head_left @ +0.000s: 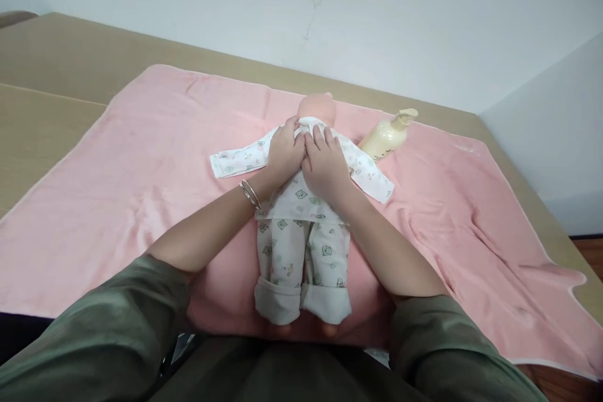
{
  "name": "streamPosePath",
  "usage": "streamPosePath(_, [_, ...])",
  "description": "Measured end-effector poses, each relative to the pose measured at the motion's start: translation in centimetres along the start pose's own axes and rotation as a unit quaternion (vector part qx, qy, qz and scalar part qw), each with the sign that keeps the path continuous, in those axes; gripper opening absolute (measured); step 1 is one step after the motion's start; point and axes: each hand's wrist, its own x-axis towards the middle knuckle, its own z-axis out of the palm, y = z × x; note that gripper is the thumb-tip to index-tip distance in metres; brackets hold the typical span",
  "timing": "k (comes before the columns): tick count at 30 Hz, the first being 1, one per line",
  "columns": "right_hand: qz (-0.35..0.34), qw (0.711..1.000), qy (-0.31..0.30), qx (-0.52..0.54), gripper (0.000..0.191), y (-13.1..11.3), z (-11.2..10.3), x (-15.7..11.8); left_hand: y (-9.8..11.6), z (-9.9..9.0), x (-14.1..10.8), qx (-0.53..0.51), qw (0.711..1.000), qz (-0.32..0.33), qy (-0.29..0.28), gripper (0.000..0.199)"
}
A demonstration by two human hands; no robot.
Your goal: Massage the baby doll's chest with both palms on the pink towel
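A clothed doll (301,198) lies at the centre of the frame, its sleeves (240,158) spread outward, which seems to leave the torso free for the left hand (286,154) and right hand (326,166); their fingers rest extended on the upper shirt, released rather than grasping. The pink cloth (155,157) beneath probably cushions the doll from the bench (70,50), which shows at upper left. Right of centre, a pump bottle (385,138) sits just beyond one sleeve, likely put there for easy reach.
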Motion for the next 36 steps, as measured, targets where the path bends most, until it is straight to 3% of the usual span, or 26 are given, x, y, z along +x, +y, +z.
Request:
streamPosePath(3, [-0.034,0.998,-0.015,0.047,0.061,2.9,-0.5,1.5,0.3,-0.1,-0.2,-0.014,1.000,0.005,-0.002,0.047])
streamPosePath(6, [0.088,0.995,0.019,0.047,0.062,4.1,-0.7,1.9,0.7,-0.2,-0.4,-0.040,0.999,-0.002,0.007,0.045])
streamPosePath(8, [0.149,0.988,0.036,0.017,0.065,2.9,-0.6,1.1,0.8,-0.2,-0.3,-0.063,0.998,-0.020,0.023,0.039])
streamPosePath(10, [0.127,0.991,0.041,-0.004,0.065,0.8,-0.4,-0.2,0.8,-0.2,-0.1,-0.084,0.995,-0.047,0.038,0.033])
streamPosePath(12, [0.058,0.998,0.030,-0.003,0.066,-0.8,-0.1,-1.0,0.9,-0.2,0.1,-0.095,0.992,-0.072,0.044,0.029])
streamPosePath(14, [0.008,1.000,0.014,0.010,0.064,-1.0,0.1,-1.0,0.9,-0.3,0.2,-0.091,0.992,-0.079,0.041,0.030])
streamPosePath(16, [0.011,0.999,0.010,0.031,0.060,0.3,0.1,-0.1,1.0,-0.4,0.1,-0.076,0.994,-0.067,0.029,0.033])
streamPosePath(21, [0.111,0.990,0.030,0.084,0.067,3.7,-0.2,2.0,1.2,-0.4,-0.2,-0.062,0.997,-0.038,0.007,0.037])
streamPosePath(24, [0.113,0.992,0.034,0.040,0.068,2.2,-0.2,0.9,0.9,-0.2,0.0,-0.069,0.996,-0.051,0.018,0.033])
streamPosePath(29, [0.015,1.000,0.019,-0.001,0.064,-0.9,0.1,-0.8,0.3,-0.1,0.4,-0.093,0.992,-0.075,0.027,0.032])
streamPosePath(32, [0.027,0.998,0.021,0.045,0.061,0.9,0.1,0.4,0.4,-0.1,0.2,-0.053,0.998,-0.041,0.018,0.036])
streamPosePath(36, [0.107,0.989,0.036,0.098,0.066,4.6,0.2,2.4,1.6,0.4,-1.0,0.101,0.993,0.047,-0.025,0.041])
